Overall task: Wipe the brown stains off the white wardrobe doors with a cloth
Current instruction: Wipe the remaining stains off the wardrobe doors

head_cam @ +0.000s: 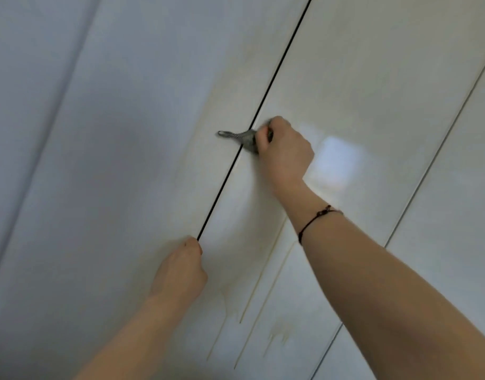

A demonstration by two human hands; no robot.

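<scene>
My left hand (181,266) is curled shut by the dark gap (235,160) between the white doors (359,86). My right hand (283,145) squeezes the grey cloth (246,138) against the door. Brown drips (277,333) lower down still need wiping, I think.

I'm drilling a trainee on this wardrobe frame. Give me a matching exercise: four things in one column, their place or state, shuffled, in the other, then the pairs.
Things:
1. grey cloth
2. left hand
3. brown drip stains
4. black cord bracelet

Places or states:
A. around the right wrist
B. low on the right door, below both hands
C. fingers at the door edge by the dark gap
D. bunched in the right hand, pressed against the door near the gap

Pairs: 1-D, 2-C, 3-B, 4-A
</scene>
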